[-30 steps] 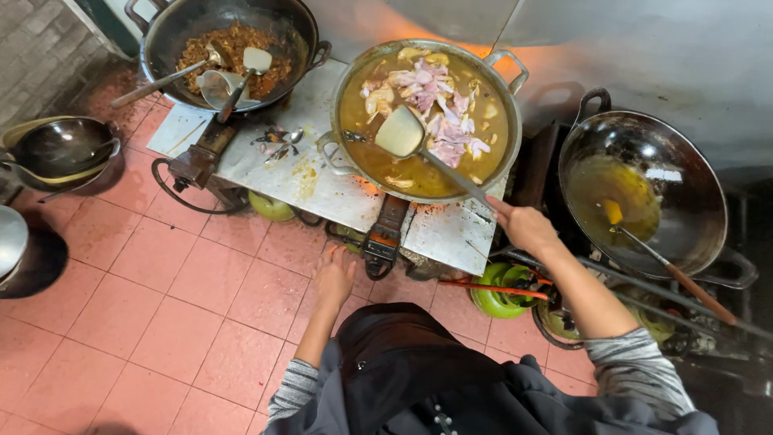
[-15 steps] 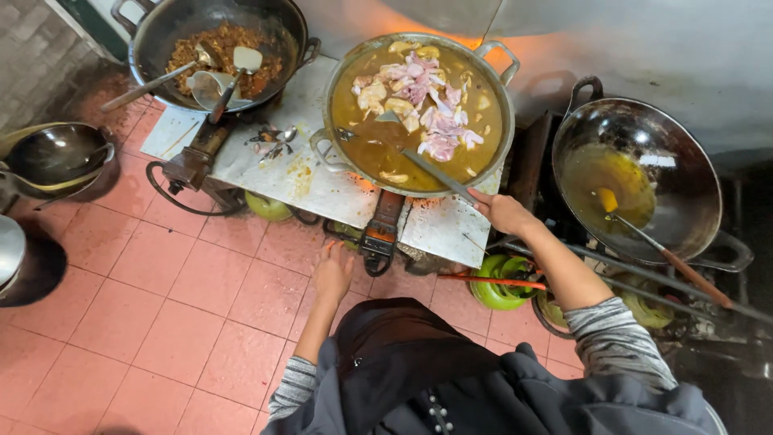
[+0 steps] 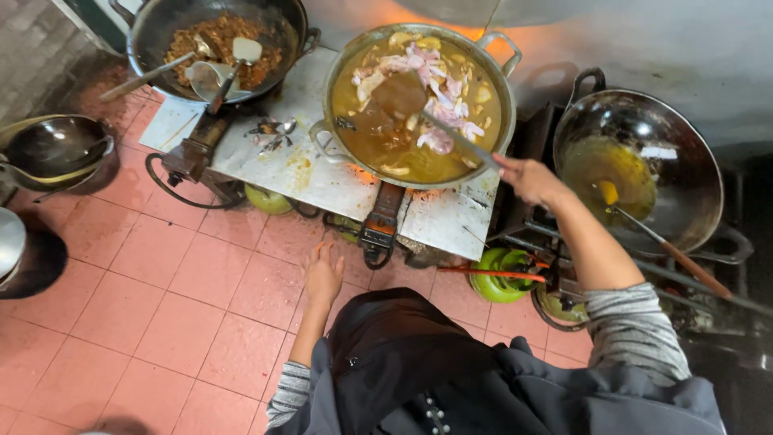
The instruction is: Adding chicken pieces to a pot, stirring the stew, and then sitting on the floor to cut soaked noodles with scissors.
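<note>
The long-handled metal ladle [image 3: 419, 109] lay with its bowl sunk in the broth near the middle of the large round steel pot [image 3: 342, 60], its thin handle running down and right over the rim to the right hand [image 3: 527, 179], which was closed around the handle's end just outside the pot. The left hand [image 3: 323, 274] hung low and empty in front of the bench, fingers loosely spread, well apart from the ladle and near the burner knob under the pot.

The pot held yellow-brown broth with pale pink and white pieces of meat gathered toward its far side. It sat on a burner at the right end of the stained white-topped bench [image 3: 290, 165], with flame glowing orange beneath it.

To the right, a dark round wok [image 3: 684, 161] held a shallow pool of yellowish oil, and a wooden-handled spatula [image 3: 644, 234] rested in it with its handle pointing down and right. At the far left of the bench, a second dark wok [image 3: 161, 24] held a brown minced mixture and two metal utensils. On the pink tiled floor [image 3: 145, 306] at the left stood an empty dark wok [image 3: 52, 145]. Green gas cylinders [image 3: 495, 282] stood under the bench.
</note>
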